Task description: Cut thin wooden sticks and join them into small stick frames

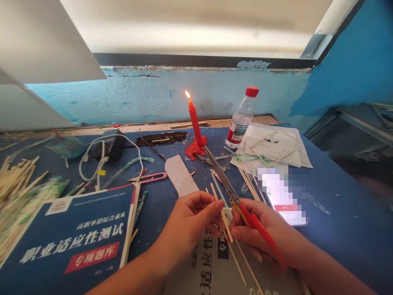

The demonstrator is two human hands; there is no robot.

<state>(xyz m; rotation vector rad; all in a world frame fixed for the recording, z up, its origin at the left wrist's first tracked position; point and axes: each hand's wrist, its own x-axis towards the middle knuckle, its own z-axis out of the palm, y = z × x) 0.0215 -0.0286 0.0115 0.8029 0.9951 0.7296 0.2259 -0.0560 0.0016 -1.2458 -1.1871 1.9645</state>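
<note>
My left hand [193,215] is closed, pinching a thin wooden stick [227,226] between thumb and fingers. In my right hand [267,229] is a pair of scissors [223,177] with red and yellow handles, blades pointing up and away toward the candle. My right fingertips are close to the stick, and I cannot tell whether they touch it. More thin sticks [241,266] slant below both hands over a grey book [190,278]. A lit red candle [195,123] stands beyond the blade tips in a lump of red wax [193,148].
A blue book [76,233] lies at left, near sticks [18,180] and a white cable [92,143]. Pink-handled snips [153,177] and a pale strip [182,176] lie mid-table. A water bottle [241,123], papers [294,143] and a lit phone [285,200] are at right.
</note>
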